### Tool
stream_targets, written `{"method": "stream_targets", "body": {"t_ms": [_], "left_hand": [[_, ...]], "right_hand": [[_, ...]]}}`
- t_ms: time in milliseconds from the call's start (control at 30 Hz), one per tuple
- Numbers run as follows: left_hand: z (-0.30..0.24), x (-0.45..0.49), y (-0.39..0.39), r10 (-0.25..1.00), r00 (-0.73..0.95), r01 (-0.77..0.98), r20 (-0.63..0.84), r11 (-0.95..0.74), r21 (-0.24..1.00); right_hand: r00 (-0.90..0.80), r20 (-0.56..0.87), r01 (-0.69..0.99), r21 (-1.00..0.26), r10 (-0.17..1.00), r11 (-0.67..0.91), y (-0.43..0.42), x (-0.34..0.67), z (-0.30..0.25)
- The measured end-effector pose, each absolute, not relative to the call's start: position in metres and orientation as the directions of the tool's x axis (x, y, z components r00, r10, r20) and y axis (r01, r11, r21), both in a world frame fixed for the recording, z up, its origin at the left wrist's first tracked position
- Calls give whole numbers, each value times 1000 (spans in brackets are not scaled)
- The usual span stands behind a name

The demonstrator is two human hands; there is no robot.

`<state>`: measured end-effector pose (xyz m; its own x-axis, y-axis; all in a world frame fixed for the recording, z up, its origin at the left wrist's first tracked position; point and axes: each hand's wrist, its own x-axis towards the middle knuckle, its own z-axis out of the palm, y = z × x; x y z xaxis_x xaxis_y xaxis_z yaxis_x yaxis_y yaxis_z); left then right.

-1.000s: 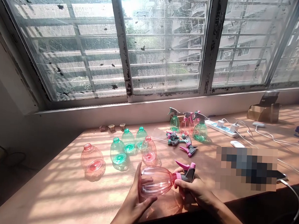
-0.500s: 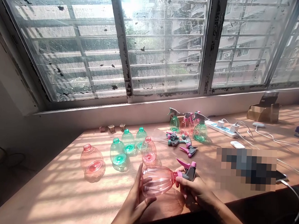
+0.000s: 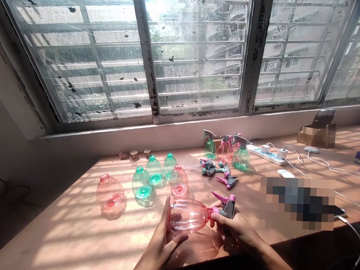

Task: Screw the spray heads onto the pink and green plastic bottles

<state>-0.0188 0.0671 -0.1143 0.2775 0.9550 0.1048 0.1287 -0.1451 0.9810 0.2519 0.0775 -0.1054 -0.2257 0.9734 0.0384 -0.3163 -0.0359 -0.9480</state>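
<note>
A clear pink spray bottle [image 3: 191,217] lies sideways in the air above the table's front edge, its neck pointing right. My left hand [image 3: 166,238] is closed around its base end, fingers behind and thumb below. At the neck, my right hand [image 3: 231,227] grips the pink collar of a grey and pink trigger sprayer [image 3: 229,205]. The sprayer head sits at the bottle's mouth; whether it is fully screwed on, I cannot tell. Just behind stands an open pink bottle [image 3: 179,182], and farther left another pink bottle [image 3: 110,195].
Several open green bottles [image 3: 142,185] stand left of centre. Loose trigger sprayers [image 3: 227,180] lie behind my right hand, with bottles bearing sprayers [image 3: 241,157] beyond. A power strip [image 3: 267,154], cables and a blurred-out phone-like device [image 3: 339,213] occupy the right side.
The pink bottle has turned slightly about its long axis and shifted a little to the left in my left hand. My right hand stays at the collar.
</note>
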Motion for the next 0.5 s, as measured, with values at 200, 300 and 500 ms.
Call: {"method": "stream_targets", "body": {"t_ms": [200, 300, 500], "left_hand": [[-117, -20, 65, 951, 289, 88, 111, -142, 986], [-116, -20, 66, 937, 320, 63, 138, -166, 984], [-109, -18, 63, 935, 322, 61, 146, -175, 983]], "right_hand": [[-222, 25, -324, -945, 975, -49, 76, 253, -102], [-218, 25, -334, -941, 976, -51, 76, 253, -103], [-216, 35, -345, -938, 976, -43, 77, 252, -105]]}}
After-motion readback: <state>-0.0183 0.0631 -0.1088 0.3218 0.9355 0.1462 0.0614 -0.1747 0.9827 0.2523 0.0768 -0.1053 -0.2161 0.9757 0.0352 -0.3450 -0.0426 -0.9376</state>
